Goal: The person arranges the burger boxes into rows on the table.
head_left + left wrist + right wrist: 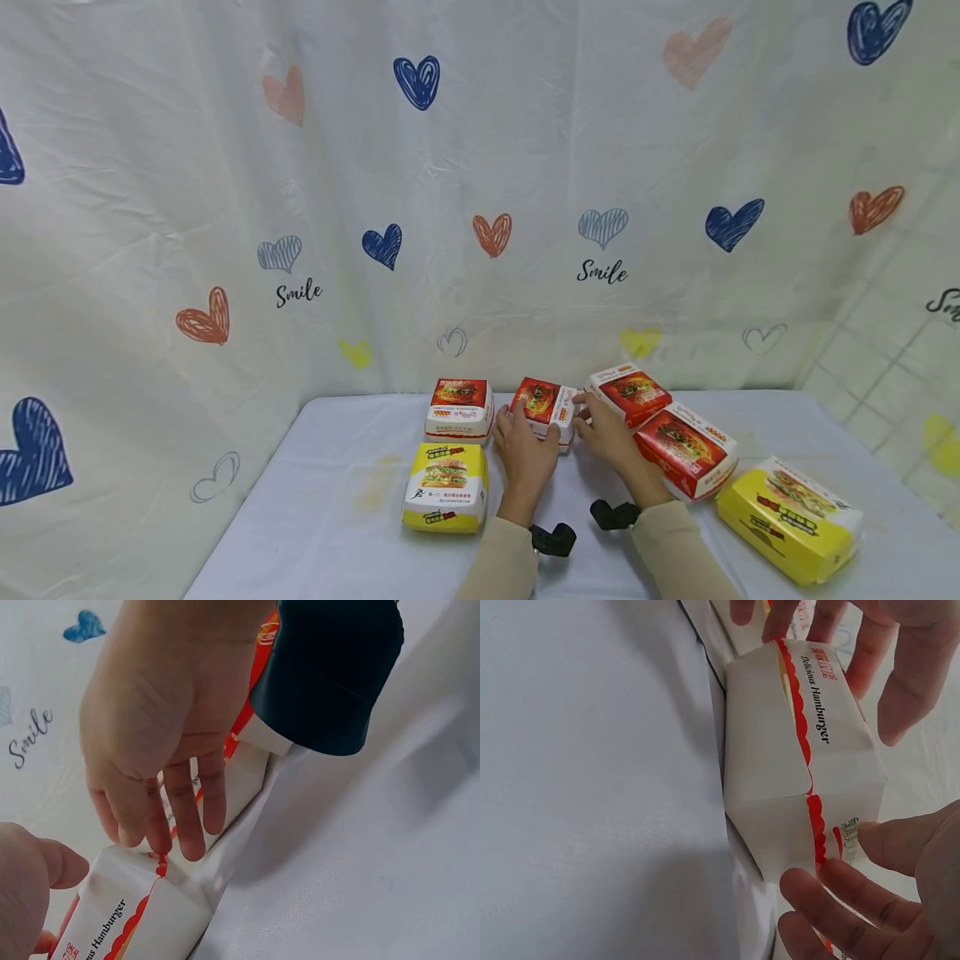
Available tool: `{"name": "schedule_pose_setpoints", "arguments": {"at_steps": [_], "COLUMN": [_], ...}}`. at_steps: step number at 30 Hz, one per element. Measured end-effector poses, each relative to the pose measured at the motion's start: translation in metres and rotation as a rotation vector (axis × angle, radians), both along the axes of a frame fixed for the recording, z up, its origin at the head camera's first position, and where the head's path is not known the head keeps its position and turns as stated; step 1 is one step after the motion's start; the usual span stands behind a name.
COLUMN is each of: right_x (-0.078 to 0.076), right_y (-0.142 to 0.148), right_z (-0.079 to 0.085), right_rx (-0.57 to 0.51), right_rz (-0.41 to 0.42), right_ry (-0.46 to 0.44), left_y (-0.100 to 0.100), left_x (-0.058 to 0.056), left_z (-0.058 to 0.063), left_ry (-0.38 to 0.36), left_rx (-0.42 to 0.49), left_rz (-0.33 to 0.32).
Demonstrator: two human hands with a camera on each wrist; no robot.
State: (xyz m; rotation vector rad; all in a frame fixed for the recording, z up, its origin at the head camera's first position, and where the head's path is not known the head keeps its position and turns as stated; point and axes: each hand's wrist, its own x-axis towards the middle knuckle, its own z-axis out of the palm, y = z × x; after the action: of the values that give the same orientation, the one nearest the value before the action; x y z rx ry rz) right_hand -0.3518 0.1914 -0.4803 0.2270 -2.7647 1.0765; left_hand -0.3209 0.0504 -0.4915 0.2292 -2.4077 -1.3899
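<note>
A red-and-white hamburger box (542, 402) sits near the back edge of the table between my two hands. My left hand (523, 450) is at its left front, the fingers near the gap beside the neighbouring red-and-white box (459, 421). In the right wrist view, the left thumb stands off the lid. My right hand (606, 432) is at the other end, thumb and fingertips touching or very close to the white end of the hamburger box (769, 742). Its fingers look nearly straight in the left wrist view. The lid is down, with a narrow slit along one edge.
A yellow burger box (446, 490) stands in front of the left red box. Beyond my right hand are two more red boxes (633, 393), placed at an angle, and another yellow box (793, 518). A heart-patterned curtain (480, 167) hangs behind the white-covered table (322, 492).
</note>
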Motion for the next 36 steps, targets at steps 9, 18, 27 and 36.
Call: {"name": "schedule_pose_setpoints", "arguments": {"at_steps": [9,18,27,36], "right_x": [-0.0007,0.0,0.0022,0.0019], "right_y": [0.0,-0.001,0.001,0.0032], "right_z": [-0.0045,-0.0047,-0.0049,-0.0066], "right_rx": [-0.042,-0.104,-0.156,-0.14], "right_rz": [-0.012,0.025,0.047,0.031], "right_ry": [-0.014,-0.027,-0.043,-0.038], "left_y": [0.0004,-0.0006,-0.0025,-0.0036], "left_x": [0.0029,0.0028,0.0037,0.0], "left_z": [0.0,-0.0014,-0.001,-0.0011], "left_ry": [-0.009,0.0,0.008,-0.033], "left_rx": [0.002,0.008,-0.012,-0.007], "left_rz": [0.051,0.049,0.022,-0.029]}}
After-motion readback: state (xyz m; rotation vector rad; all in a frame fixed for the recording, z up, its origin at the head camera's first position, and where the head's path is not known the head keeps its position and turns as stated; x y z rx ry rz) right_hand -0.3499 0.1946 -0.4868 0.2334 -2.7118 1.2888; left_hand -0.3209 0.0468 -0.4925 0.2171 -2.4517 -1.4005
